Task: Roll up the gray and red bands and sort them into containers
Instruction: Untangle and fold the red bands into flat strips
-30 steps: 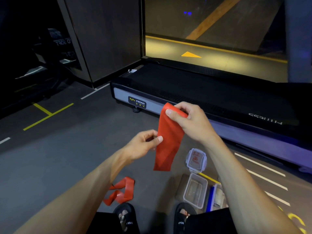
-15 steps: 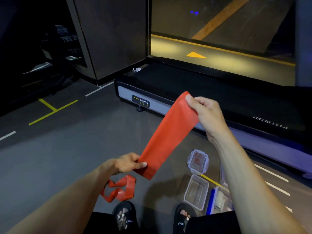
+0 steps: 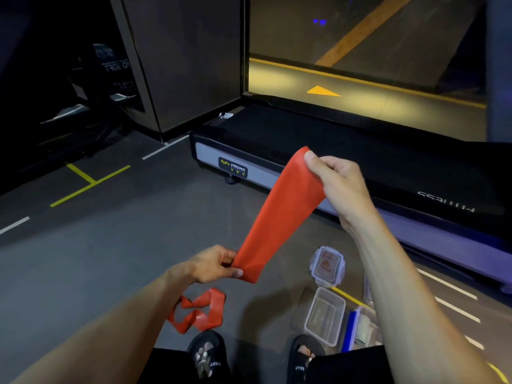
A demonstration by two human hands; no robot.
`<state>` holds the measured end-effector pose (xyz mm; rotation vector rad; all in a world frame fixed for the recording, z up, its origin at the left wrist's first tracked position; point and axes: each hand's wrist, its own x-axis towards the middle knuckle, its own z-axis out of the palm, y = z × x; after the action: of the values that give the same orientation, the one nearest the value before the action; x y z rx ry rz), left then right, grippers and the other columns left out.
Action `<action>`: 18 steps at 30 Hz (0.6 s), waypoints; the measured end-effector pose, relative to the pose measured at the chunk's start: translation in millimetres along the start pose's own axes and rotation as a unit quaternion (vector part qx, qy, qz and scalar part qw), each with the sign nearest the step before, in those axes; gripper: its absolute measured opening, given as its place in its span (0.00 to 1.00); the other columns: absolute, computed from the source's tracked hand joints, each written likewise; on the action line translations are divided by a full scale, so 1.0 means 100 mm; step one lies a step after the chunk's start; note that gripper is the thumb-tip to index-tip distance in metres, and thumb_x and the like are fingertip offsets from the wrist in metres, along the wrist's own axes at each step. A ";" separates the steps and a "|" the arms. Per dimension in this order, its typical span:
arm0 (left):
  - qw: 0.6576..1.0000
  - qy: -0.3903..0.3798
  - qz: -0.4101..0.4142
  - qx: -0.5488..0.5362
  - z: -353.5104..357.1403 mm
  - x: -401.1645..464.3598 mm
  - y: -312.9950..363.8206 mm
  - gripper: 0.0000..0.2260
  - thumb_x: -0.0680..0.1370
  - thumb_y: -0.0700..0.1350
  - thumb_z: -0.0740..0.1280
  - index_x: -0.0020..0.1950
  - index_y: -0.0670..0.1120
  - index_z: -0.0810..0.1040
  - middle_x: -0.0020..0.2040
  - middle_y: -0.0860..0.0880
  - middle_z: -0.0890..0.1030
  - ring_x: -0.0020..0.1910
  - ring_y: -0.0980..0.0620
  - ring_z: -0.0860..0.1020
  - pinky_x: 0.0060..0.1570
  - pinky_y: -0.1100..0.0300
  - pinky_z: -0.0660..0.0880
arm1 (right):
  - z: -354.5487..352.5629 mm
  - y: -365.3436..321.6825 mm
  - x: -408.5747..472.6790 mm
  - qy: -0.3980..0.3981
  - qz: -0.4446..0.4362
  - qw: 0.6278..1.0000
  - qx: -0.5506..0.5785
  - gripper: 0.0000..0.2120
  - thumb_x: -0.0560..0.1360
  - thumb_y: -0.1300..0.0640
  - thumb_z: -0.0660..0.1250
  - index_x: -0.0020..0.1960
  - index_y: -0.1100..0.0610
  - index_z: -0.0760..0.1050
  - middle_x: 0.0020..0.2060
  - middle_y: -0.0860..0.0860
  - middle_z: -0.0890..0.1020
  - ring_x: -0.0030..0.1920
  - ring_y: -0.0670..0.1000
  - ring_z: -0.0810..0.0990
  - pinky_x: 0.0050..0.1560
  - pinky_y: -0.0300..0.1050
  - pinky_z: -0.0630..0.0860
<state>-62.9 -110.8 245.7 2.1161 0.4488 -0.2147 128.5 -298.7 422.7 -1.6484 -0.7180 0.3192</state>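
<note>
The floor [image 3: 116,245] is dark gray, with a black treadmill [image 3: 360,151] at the far side. A person holds a red band [image 3: 279,217] up in the air, pulled flat and slanted. The right hand [image 3: 338,184] pinches the top end. The left hand [image 3: 213,266] pinches the bottom end, likely so the rolling can start there. Another red band [image 3: 198,311] lies twisted on the floor near the feet, not rolled yet. A clear open box [image 3: 325,314] waits just beside the right foot, close enough to drop the roll in. Its lid [image 3: 328,266] lies behind it.

Dim gym floor [image 3: 110,245], black treadmill [image 3: 360,151]
</note>
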 end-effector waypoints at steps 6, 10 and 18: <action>0.987 0.117 0.060 0.091 -0.20 0.01 0.25 0.11 0.76 0.35 0.71 0.51 0.51 0.84 0.48 0.57 0.86 0.47 0.66 0.82 0.57 0.59 0.79 | 0.05 0.03 0.02 -0.081 0.000 0.996 -0.047 0.20 0.78 0.43 0.71 0.43 0.60 0.83 0.36 0.54 0.82 0.37 0.50 0.78 0.43 0.48 0.72; 0.941 0.251 0.191 -0.124 -0.31 0.02 0.90 0.07 0.79 0.40 0.70 0.55 0.48 0.83 0.52 0.51 0.86 0.53 0.57 0.83 0.57 0.60 0.78 | 0.10 0.09 0.01 -0.110 -0.001 0.990 -0.093 0.16 0.78 0.44 0.71 0.42 0.57 0.84 0.34 0.48 0.83 0.36 0.45 0.78 0.42 0.46 0.72; 0.919 0.236 0.222 -0.226 -0.26 0.16 1.22 0.13 0.79 0.39 0.71 0.63 0.41 0.81 0.59 0.45 0.85 0.60 0.49 0.83 0.66 0.47 0.76 | 0.02 0.17 -0.01 -0.107 0.001 0.989 -0.098 0.15 0.79 0.44 0.71 0.44 0.56 0.85 0.40 0.54 0.87 0.38 0.46 0.80 0.44 0.48 0.75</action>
<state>-0.1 -146.8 349.0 1.7343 0.2449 0.6207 131.3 -299.0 406.3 -1.8176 -0.9322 0.4433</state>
